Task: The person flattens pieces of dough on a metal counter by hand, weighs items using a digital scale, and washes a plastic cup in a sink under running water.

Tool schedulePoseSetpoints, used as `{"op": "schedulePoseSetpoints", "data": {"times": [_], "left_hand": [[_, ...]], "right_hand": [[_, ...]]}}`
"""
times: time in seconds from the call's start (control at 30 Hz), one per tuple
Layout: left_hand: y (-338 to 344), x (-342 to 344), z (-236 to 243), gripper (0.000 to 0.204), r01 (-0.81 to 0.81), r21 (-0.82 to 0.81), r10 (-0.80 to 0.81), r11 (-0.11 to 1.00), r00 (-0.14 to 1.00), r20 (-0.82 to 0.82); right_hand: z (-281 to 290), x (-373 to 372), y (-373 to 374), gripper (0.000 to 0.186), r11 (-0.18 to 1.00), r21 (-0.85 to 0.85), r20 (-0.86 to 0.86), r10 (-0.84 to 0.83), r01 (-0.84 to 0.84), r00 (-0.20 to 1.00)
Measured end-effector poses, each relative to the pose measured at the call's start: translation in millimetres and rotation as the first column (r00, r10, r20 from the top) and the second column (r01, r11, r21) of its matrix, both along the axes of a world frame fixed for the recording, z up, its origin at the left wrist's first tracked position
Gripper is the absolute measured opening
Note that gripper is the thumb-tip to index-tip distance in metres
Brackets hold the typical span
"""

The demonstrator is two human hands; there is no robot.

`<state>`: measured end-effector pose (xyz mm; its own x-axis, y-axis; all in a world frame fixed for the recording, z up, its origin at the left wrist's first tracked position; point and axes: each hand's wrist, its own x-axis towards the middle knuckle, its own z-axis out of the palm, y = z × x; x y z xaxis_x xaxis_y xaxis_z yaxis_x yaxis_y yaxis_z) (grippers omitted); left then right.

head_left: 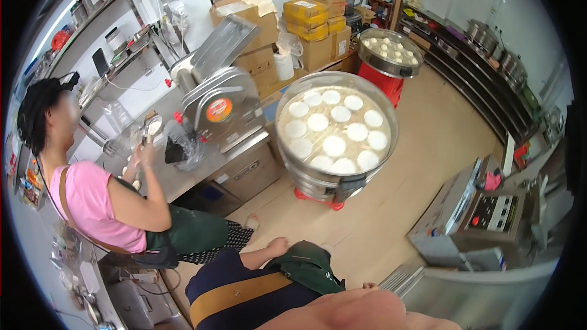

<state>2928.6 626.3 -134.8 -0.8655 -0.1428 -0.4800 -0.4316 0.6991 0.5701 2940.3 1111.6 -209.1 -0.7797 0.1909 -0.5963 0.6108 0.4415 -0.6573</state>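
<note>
The left hand (278,246) is seen low in the view, just beside the green apron (306,264) worn over a dark navy shirt, while of the right hand (370,286) only a small part is shown past the raised forearm in front of it; both are seen too poorly for their grip to be judged, so whether the fingers are spread or closed, or anything is held, cannot be told. The large round steamer (306,174) is placed ahead of both hands, well apart from them and touched by neither. Inside it, white rounds (334,145) are spread over a pale lining, and it is supported by a red base (333,206) on the floor. Beyond it, a second steamer (400,71), filled with small pale buns (385,49), is raised on a red stand (379,82). To the left, a steel machine (226,110) is set on a metal worktop (202,174), at which a co-worker in pink (92,201) is positioned with both hands brought together over it. Cardboard boxes (254,67) are stacked behind the machine, and at the right an appliance with a control panel (492,214) is seen near a dark curved shelf (452,67).
</note>
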Motion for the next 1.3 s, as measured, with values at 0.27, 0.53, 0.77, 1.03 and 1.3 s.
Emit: {"op": "schedulePoseSetpoints", "data": {"times": [0.27, 0.53, 0.77, 1.03, 1.3], "left_hand": [[264, -343, 105, 0.023, 0.529, 0.526, -0.348, 0.666, 0.844, -0.408], [398, -627, 99, 0.019, 0.412, 0.617, -0.146, 0.671, 0.888, -0.435], [360, -818, 92, 0.015, -0.024, 0.629, 0.359, 0.777, 0.837, -0.413], [333, -971, 58, 0.017, -0.284, 0.350, 0.410, 0.893, 0.835, -0.368], [309, -1099, 99, 0.020, -0.296, 0.509, 0.518, 0.808, 0.768, -0.376]], "right_hand": [[-1, -157, 102, 0.017, 0.933, 0.212, 0.245, -0.338, 0.290, 0.909], [-34, -440, 223, 0.018, 0.901, 0.429, -0.053, -0.046, 0.064, 0.998], [98, -861, 257, 0.023, 0.986, 0.056, -0.406, 0.166, -0.156, 0.899], [102, -1110, 221, 0.032, 0.865, 0.330, -0.246, 0.465, -0.377, 0.850], [-65, -1180, 299, 0.042, 0.556, 0.181, 0.673, 0.532, -0.812, 0.514]]}}
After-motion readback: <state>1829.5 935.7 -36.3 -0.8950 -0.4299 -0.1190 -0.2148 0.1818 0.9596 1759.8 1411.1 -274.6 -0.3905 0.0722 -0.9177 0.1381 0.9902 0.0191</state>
